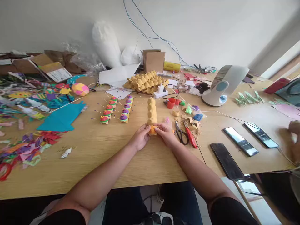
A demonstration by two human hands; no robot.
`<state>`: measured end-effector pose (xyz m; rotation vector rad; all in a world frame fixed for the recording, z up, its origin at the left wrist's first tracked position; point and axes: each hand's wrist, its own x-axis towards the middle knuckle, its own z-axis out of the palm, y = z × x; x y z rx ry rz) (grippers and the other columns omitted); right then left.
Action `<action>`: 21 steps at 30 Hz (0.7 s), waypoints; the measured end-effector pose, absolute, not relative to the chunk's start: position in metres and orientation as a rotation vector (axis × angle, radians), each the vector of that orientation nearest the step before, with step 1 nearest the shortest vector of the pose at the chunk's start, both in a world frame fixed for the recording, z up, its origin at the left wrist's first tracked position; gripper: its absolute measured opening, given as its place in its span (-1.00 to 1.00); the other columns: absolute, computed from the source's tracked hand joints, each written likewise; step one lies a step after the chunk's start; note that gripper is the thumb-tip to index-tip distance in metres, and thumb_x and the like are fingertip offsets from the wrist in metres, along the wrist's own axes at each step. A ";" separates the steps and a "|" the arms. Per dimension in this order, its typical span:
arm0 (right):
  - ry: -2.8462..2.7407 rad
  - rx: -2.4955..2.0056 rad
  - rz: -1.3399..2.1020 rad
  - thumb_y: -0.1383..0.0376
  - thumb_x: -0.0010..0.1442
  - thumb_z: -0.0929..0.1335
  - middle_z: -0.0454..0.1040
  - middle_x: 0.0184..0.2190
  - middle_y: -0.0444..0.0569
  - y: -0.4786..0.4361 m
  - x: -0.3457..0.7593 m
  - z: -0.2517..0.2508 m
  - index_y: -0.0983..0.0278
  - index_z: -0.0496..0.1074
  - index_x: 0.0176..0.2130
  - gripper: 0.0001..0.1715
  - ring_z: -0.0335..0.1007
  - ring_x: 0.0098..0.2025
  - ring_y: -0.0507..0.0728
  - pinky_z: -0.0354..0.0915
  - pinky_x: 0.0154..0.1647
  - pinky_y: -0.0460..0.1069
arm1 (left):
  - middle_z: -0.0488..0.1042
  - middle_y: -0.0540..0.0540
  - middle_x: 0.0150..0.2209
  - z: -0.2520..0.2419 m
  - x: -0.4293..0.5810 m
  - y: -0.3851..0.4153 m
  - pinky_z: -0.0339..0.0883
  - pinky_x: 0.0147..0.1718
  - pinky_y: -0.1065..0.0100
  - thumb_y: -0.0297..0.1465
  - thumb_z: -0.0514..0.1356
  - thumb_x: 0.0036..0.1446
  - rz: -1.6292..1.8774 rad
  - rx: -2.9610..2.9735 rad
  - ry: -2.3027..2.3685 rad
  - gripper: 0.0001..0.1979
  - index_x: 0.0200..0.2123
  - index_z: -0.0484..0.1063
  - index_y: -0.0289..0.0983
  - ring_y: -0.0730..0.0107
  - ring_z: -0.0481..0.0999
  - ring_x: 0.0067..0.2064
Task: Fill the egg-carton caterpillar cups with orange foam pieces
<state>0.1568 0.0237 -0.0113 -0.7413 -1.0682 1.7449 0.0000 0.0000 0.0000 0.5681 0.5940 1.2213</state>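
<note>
A strip of tan egg carton (pixel 152 109), several cups long, points away from me on the table. Its near cup is covered with orange clay (pixel 152 130). My left hand (pixel 140 137) grips the left side of that orange end, thumb on the clay. From the right, my right hand (pixel 165 133) pinches the same end, its thumb close to the other. To the left lie two painted-looking carton strips, one with red and green cups (pixel 108 110), the other with purple cups (pixel 126 108), both with pins sticking out.
Black-handled scissors (pixel 182 133) and a red-handled cutting tool (pixel 191 137) lie right of my hands. Behind are a red cup (pixel 171 103), stacked egg trays (pixel 146 82) and a white lamp-like device (pixel 225 82). Phones (pixel 227 161) and another person's hand (pixel 294 127) are at right.
</note>
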 end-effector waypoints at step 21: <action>-1.123 -0.875 1.618 -0.01 -0.01 0.59 0.51 -0.46 -0.16 0.024 0.158 -0.006 0.26 0.52 -0.11 -0.43 0.32 -0.46 -0.01 0.19 -0.42 -0.08 | 0.61 -0.11 -0.06 -0.010 -0.005 0.000 0.43 -0.24 0.44 -0.29 0.39 0.19 1.186 0.564 0.610 -0.68 -0.02 0.57 -0.28 0.44 0.56 -0.16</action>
